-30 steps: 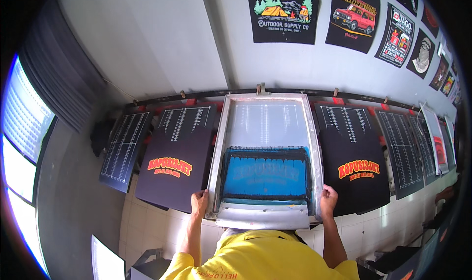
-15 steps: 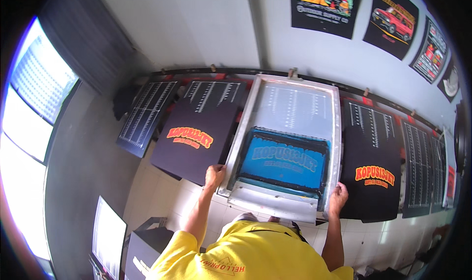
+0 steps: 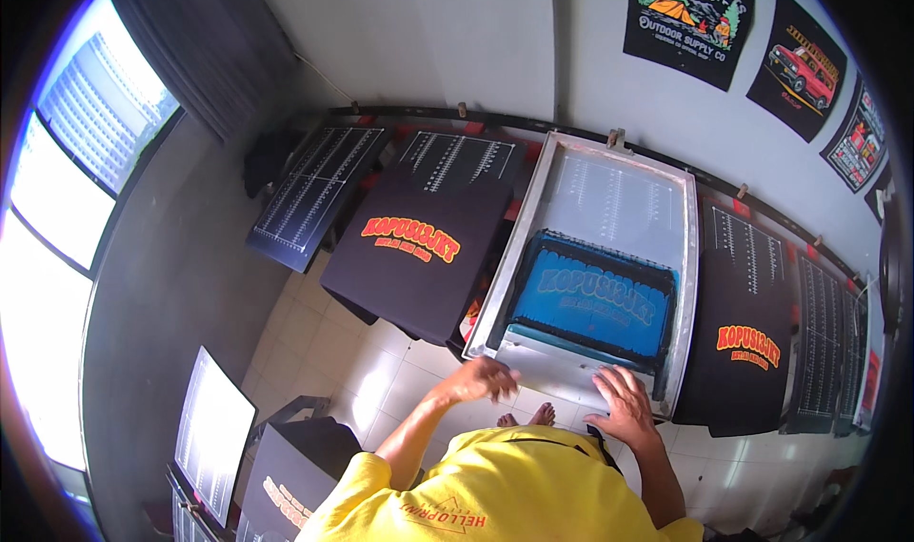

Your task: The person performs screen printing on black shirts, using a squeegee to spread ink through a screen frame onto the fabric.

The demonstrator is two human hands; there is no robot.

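Right hand [image 3: 625, 407]: fingers spread, by the near edge of the silver bar [image 3: 557, 359]
Left hand [image 3: 484, 378]: fingers loosely curled near the screen frame's [image 3: 687, 295] near-left corner; can't tell if gripping
Silver bar: along the frame's near edge
Blue panel [image 3: 590, 299]: in the frame's nearer half

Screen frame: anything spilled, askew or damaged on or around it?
No clear spill or damage. The black border around the blue panel in the screen frame looks ragged, perhaps ink; left shirt and right shirt show no visible smears.
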